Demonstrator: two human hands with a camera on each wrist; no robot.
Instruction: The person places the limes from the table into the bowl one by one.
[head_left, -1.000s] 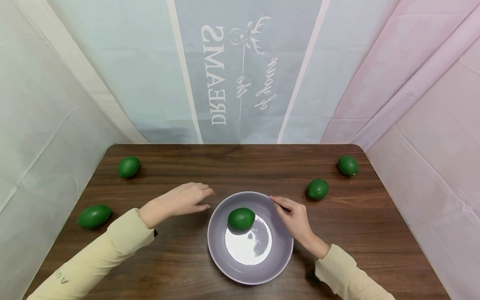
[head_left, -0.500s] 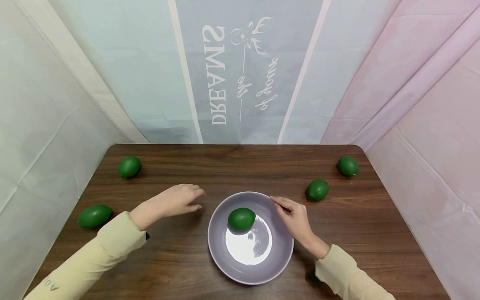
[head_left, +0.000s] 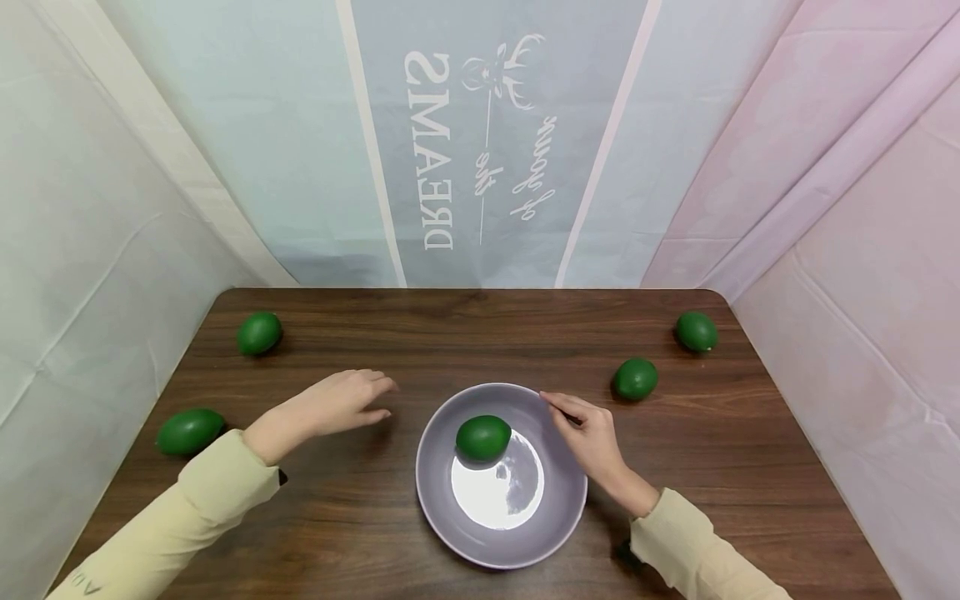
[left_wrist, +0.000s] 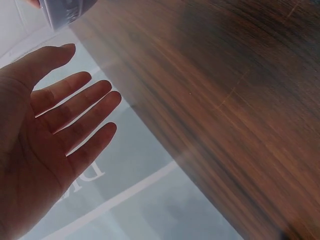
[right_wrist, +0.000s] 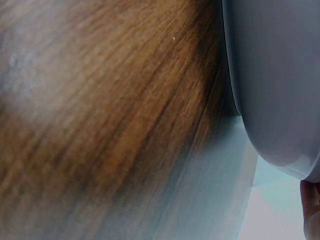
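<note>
A shallow grey-purple bowl [head_left: 498, 546] sits on the table with one green lime [head_left: 483, 438] inside, left of its middle. The right hand [head_left: 588, 437] pinches the bowl's rim at the upper right; in the right wrist view only its fingers [right_wrist: 311, 210] show, at the edge of the bowl [right_wrist: 280, 85]. To the left of the bowl, the left hand [head_left: 330, 408] hovers over the table and holds nothing. Its fingers [left_wrist: 82, 110] are spread and relaxed in the left wrist view, with the bowl [left_wrist: 65, 10] beyond the thumb.
Two limes lie at the left, one near the back [head_left: 258, 333] and another lime [head_left: 190, 432] beside the left sleeve. On the right are a lime [head_left: 636, 379] and a farther lime [head_left: 696, 331]. Cloth walls [head_left: 480, 167] border the wooden table [head_left: 465, 333].
The left hand has drawn back leftward, away from the bowl. The right hand, bowl and limes have stayed in place.
</note>
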